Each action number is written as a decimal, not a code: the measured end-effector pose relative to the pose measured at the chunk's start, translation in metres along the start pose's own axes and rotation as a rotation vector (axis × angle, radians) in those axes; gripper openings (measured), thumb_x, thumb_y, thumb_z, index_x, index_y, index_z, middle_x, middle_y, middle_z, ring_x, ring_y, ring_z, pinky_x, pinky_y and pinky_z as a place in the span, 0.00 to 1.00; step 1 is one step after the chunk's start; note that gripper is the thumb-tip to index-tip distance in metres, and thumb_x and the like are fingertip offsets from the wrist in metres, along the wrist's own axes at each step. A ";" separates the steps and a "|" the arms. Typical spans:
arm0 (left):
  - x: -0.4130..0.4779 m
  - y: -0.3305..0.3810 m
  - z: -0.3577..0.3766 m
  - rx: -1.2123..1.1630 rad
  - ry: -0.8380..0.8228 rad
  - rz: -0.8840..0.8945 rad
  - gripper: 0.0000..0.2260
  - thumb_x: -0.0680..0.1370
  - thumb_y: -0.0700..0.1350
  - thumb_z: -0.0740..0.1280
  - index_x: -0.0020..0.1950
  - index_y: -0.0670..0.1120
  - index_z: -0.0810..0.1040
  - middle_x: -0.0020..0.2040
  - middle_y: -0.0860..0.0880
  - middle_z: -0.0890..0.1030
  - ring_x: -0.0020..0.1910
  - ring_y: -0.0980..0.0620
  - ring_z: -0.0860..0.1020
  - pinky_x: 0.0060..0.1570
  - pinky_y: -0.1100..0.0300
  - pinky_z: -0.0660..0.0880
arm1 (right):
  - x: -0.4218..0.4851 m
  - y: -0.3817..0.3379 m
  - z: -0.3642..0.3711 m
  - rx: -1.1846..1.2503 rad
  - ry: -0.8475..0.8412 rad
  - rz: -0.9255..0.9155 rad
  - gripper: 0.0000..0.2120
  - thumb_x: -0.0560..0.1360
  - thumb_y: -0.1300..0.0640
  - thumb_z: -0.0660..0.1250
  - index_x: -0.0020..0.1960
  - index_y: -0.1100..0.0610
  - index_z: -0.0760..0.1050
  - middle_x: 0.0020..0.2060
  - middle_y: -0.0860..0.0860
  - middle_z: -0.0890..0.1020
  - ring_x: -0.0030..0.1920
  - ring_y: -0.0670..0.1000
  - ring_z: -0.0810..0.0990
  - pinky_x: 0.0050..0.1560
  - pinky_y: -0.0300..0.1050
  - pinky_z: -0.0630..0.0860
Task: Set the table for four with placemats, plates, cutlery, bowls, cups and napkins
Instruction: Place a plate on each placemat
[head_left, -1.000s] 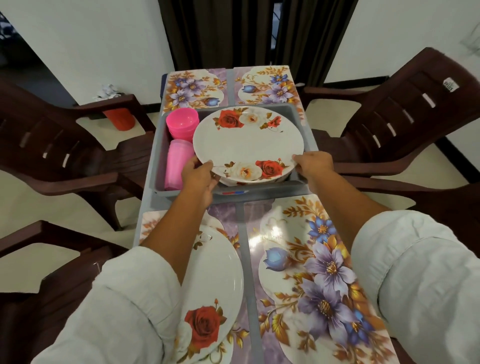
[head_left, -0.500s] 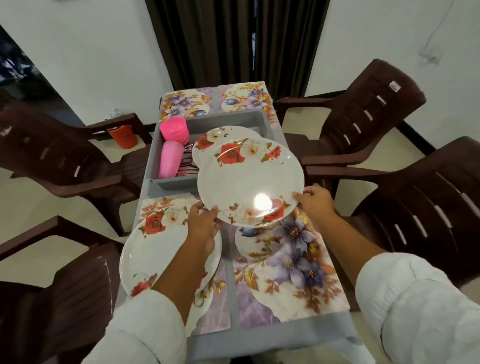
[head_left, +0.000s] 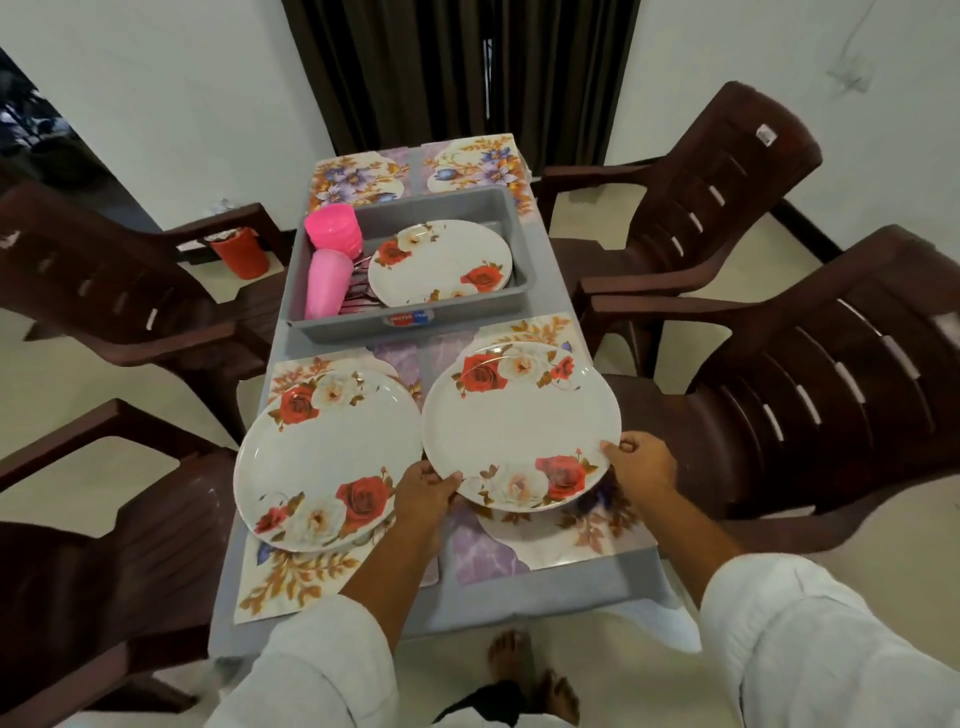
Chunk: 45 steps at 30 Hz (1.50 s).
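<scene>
Two hands grip one flowered plate (head_left: 519, 431) in the lower middle of the frame. The left hand (head_left: 426, 493) pinches its near-left rim and the right hand (head_left: 641, 465) its near-right rim, fingers curled over the edge on opposite sides. It sits over the near right placemat (head_left: 545, 540); I cannot tell whether it already rests on the mat or hangs just above it. Just beside it, at lower left, a second plate (head_left: 327, 457) lies on the near left placemat (head_left: 291, 577). Higher up, mid-frame, a grey tub (head_left: 522, 249) holds more plates (head_left: 441, 262), pink cups (head_left: 327, 280) and some cutlery (head_left: 358, 296). Beyond it the two far placemats (head_left: 358, 176) carry no plate. By my reckoning the task is early: four mats are down, one plate is placed and a second nearly so. Two plates, all the cutlery and the cups remain, and I cannot pick out bowls or napkins. Brown chairs (head_left: 831, 364) ring the table (head_left: 519, 608).
</scene>
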<state>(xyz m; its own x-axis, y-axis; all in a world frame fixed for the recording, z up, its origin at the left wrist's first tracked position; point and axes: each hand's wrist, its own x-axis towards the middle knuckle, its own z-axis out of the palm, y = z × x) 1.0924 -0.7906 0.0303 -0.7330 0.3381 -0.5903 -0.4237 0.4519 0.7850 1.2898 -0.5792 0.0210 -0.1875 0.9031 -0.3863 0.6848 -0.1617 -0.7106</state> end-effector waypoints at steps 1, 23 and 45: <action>0.003 -0.003 -0.001 0.032 -0.005 -0.005 0.14 0.74 0.38 0.76 0.57 0.45 0.78 0.55 0.43 0.85 0.52 0.42 0.84 0.53 0.45 0.83 | 0.001 0.003 0.002 -0.009 -0.004 0.006 0.11 0.77 0.53 0.74 0.55 0.59 0.82 0.45 0.52 0.82 0.46 0.53 0.78 0.47 0.42 0.70; 0.026 -0.007 0.005 0.482 0.067 0.124 0.10 0.76 0.47 0.75 0.54 0.44 0.82 0.46 0.47 0.84 0.49 0.43 0.82 0.57 0.52 0.78 | 0.009 -0.008 0.006 -0.279 -0.078 -0.014 0.15 0.75 0.51 0.75 0.56 0.59 0.79 0.51 0.56 0.84 0.51 0.56 0.82 0.54 0.49 0.78; -0.088 0.039 0.229 1.055 -0.300 1.022 0.29 0.81 0.59 0.63 0.78 0.46 0.66 0.77 0.47 0.67 0.76 0.48 0.64 0.74 0.52 0.64 | -0.002 0.048 -0.148 -0.654 0.089 -0.457 0.31 0.81 0.37 0.60 0.76 0.55 0.68 0.72 0.55 0.72 0.71 0.57 0.71 0.68 0.54 0.71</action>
<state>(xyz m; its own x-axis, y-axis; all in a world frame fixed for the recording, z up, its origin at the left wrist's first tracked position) 1.2624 -0.6141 0.0699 -0.2791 0.9602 -0.0033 0.8543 0.2499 0.4558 1.4271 -0.5299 0.0752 -0.5112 0.8564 -0.0725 0.8329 0.4728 -0.2878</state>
